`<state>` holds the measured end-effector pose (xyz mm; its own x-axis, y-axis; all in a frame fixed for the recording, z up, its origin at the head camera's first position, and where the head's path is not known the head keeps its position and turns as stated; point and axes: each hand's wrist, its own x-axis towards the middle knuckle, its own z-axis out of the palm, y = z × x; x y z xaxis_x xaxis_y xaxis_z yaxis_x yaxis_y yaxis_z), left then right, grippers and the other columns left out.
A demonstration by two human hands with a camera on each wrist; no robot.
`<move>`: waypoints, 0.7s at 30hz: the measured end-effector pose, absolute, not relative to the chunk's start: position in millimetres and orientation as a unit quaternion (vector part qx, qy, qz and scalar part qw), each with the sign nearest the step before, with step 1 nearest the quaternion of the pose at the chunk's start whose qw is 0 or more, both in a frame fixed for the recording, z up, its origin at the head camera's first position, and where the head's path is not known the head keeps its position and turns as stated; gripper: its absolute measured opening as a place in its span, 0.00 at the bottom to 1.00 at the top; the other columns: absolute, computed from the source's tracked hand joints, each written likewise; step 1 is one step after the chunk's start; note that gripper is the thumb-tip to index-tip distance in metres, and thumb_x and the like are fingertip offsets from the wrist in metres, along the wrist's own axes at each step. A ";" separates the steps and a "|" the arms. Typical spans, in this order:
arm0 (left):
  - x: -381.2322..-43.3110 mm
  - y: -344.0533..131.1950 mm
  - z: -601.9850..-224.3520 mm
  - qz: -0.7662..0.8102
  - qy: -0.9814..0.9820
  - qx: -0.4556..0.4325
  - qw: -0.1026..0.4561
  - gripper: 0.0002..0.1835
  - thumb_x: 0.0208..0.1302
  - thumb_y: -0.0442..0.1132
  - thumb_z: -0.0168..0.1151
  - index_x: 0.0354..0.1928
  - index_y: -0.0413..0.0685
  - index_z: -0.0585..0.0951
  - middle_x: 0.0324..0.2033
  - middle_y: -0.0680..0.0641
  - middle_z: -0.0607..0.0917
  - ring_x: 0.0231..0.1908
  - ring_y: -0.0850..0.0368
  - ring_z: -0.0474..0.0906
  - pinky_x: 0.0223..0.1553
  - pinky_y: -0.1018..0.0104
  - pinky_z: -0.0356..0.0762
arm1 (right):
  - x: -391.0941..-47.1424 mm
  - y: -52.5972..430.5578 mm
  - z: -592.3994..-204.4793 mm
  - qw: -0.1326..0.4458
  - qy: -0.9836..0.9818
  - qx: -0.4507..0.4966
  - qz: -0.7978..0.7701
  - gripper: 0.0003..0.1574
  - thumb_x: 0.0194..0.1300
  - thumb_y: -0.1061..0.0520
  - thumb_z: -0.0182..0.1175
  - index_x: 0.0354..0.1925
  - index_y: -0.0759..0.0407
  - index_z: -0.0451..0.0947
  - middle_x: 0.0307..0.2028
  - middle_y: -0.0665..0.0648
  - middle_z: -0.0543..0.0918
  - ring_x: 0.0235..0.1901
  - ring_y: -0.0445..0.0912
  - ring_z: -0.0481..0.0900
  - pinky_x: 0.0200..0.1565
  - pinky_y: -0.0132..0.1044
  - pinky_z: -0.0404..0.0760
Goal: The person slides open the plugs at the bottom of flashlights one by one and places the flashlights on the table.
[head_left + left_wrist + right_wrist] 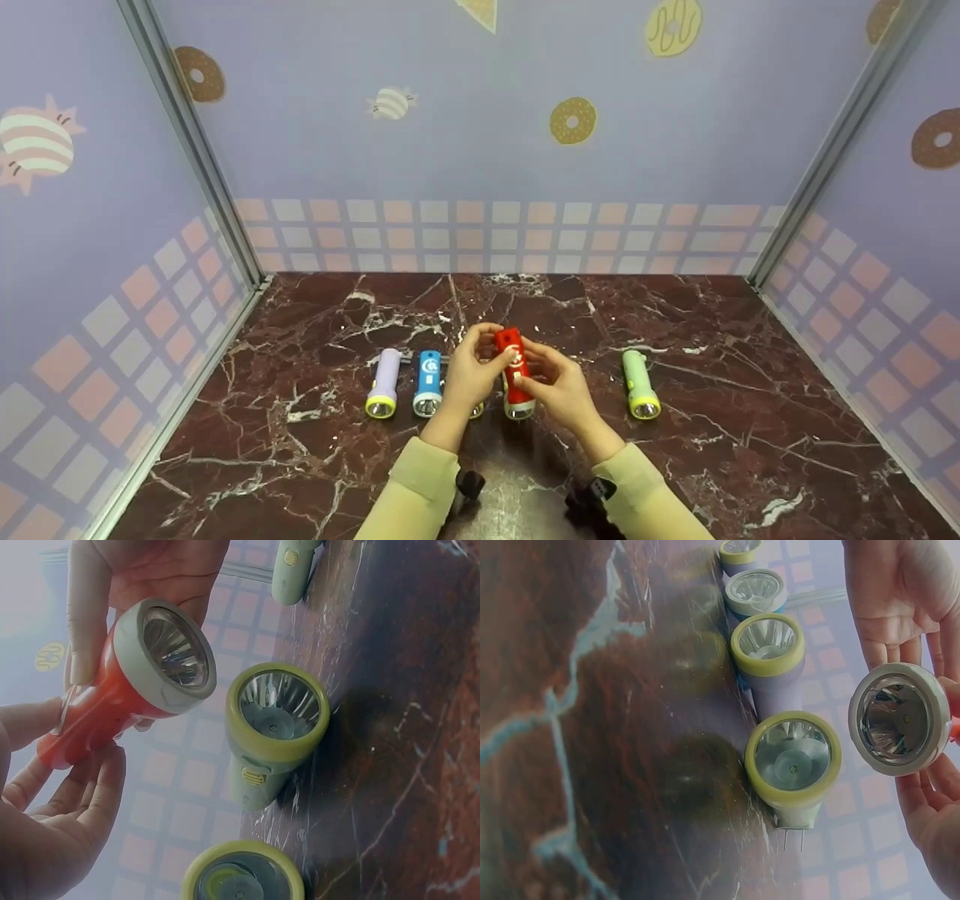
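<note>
A red flashlight (517, 375) with a white rim is held between both hands above the table, its lens toward the wearer. My left hand (475, 371) pinches its tail end, thumb across the front. The right hand (561, 384) grips the body from the other side, thumb near the white switch. Below it stands a green flashlight (259, 765) with a yellow rim. Beside that, a purple flashlight (774, 694) with a yellow rim is mostly hidden by the left hand in the head view. Metal prongs (793, 840) show at the green one's tail in the right wrist view.
Farther left lie a blue flashlight (428, 382) and another purple flashlight (385, 382). A second green flashlight (640, 384) lies to the right. All rest on a dark red marbled table (300, 465), enclosed by patterned panels (480, 150) at the back and sides.
</note>
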<state>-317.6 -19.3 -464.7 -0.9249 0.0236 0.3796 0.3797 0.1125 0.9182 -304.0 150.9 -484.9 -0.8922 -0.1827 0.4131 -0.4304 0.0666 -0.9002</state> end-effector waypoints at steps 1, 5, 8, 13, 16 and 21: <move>-317.9 -19.3 -464.7 -0.652 -0.733 -0.137 0.137 0.22 0.60 0.36 0.73 0.55 0.39 0.79 0.46 0.33 0.87 0.46 0.42 0.85 0.49 0.57 0.84 | -304.1 150.9 -485.0 0.096 -0.724 0.212 0.649 0.37 0.59 0.72 0.69 0.67 0.73 0.72 0.53 0.76 0.84 0.45 0.46 0.86 0.48 0.36 0.86; -318.3 -19.2 -465.1 -0.651 -0.733 -0.137 0.139 0.22 0.59 0.35 0.73 0.54 0.39 0.79 0.46 0.34 0.87 0.46 0.43 0.85 0.48 0.59 0.84 | -304.2 150.8 -484.9 0.099 -0.725 0.213 0.648 0.37 0.59 0.72 0.69 0.67 0.73 0.72 0.53 0.76 0.84 0.45 0.46 0.86 0.48 0.36 0.86; -317.9 -19.1 -464.8 -0.652 -0.732 -0.138 0.141 0.22 0.59 0.34 0.73 0.54 0.38 0.79 0.46 0.34 0.87 0.45 0.43 0.85 0.48 0.60 0.84 | -304.1 150.7 -484.9 0.100 -0.725 0.214 0.647 0.37 0.59 0.72 0.69 0.66 0.73 0.72 0.53 0.76 0.84 0.45 0.46 0.86 0.48 0.36 0.86; -317.5 -19.3 -464.6 -0.650 -0.733 -0.141 0.143 0.21 0.60 0.34 0.73 0.54 0.37 0.80 0.45 0.33 0.87 0.44 0.44 0.85 0.48 0.60 0.84 | -303.4 150.9 -484.4 0.104 -0.730 0.214 0.641 0.37 0.59 0.72 0.69 0.66 0.73 0.72 0.52 0.75 0.85 0.45 0.46 0.87 0.48 0.36 0.86; -317.5 -19.6 -464.5 -0.647 -0.735 -0.143 0.143 0.22 0.60 0.35 0.73 0.55 0.38 0.80 0.45 0.33 0.88 0.43 0.45 0.85 0.47 0.61 0.84 | -302.8 150.9 -483.8 0.105 -0.733 0.212 0.638 0.37 0.59 0.71 0.69 0.66 0.72 0.72 0.52 0.75 0.85 0.45 0.48 0.87 0.48 0.36 0.86; -317.2 -20.0 -463.5 -0.645 -0.736 -0.148 0.144 0.21 0.61 0.36 0.73 0.55 0.38 0.80 0.45 0.33 0.88 0.41 0.46 0.84 0.45 0.63 0.83 | -302.7 151.0 -483.0 0.105 -0.734 0.212 0.637 0.37 0.59 0.71 0.69 0.66 0.73 0.72 0.53 0.76 0.84 0.44 0.51 0.87 0.47 0.36 0.86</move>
